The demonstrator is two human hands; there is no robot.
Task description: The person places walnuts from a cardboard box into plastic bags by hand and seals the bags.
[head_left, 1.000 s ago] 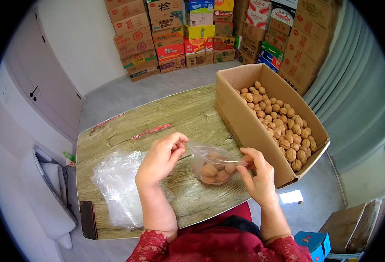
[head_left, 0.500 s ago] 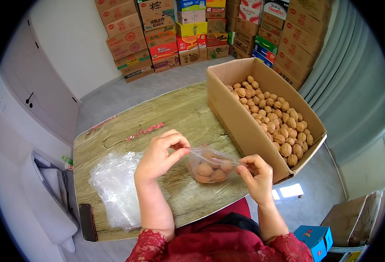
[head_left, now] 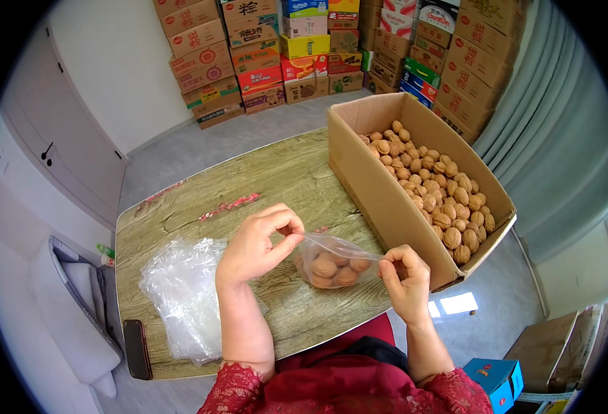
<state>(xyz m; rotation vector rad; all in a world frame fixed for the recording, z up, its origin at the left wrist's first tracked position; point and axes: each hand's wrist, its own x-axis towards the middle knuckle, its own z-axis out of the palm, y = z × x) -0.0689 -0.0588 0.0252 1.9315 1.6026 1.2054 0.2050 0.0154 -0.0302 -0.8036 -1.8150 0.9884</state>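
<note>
From here I see the left hand [head_left: 269, 238] and right hand [head_left: 404, 277] pinching opposite ends of the mouth of the clear plastic bag [head_left: 333, 244] over the worktop [head_left: 287, 172], walnuts [head_left: 324, 267] inside. I can't tell whether it's sealed; if either pinch slipped, they could spill.

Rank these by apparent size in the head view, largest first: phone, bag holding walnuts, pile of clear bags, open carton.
1. Open carton
2. Pile of clear bags
3. Bag holding walnuts
4. Phone
</note>
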